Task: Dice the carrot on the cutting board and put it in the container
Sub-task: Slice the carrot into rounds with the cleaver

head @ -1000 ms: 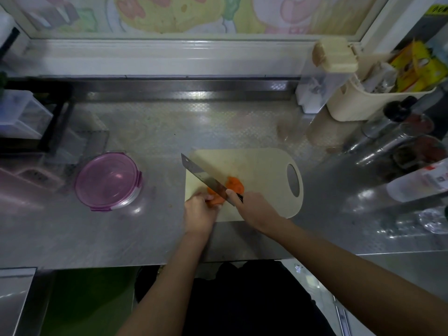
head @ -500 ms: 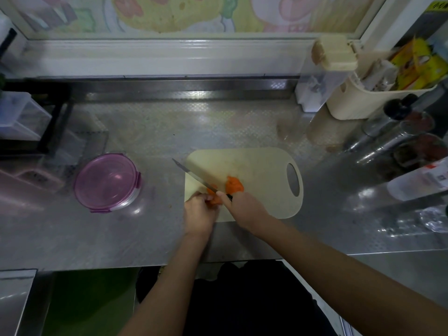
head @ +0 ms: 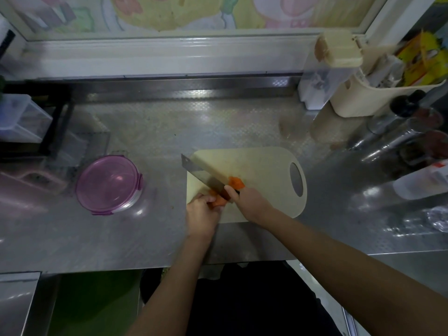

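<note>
A beige cutting board (head: 264,166) with a handle hole lies on the steel counter. On its near left part lies an orange carrot piece (head: 219,202), which my left hand (head: 202,213) holds down with curled fingers. Cut carrot pieces (head: 236,183) sit just right of the blade. My right hand (head: 249,202) grips the handle of a knife (head: 203,174), whose broad blade slants up and to the left over the carrot. A round container with a purple lid (head: 109,184) stands on the counter left of the board, its lid on.
A cream basket (head: 378,98) of packets and a clear dispenser (head: 322,86) stand at the back right. Bottles (head: 400,132) lie along the right side. A black rack with clear boxes (head: 26,122) occupies the far left. The counter's front edge runs just below my wrists.
The knife's blade was turned edge-on and low half a second ago; now it shows its broad face again, raised over the carrot. My left hand has stayed on the carrot.
</note>
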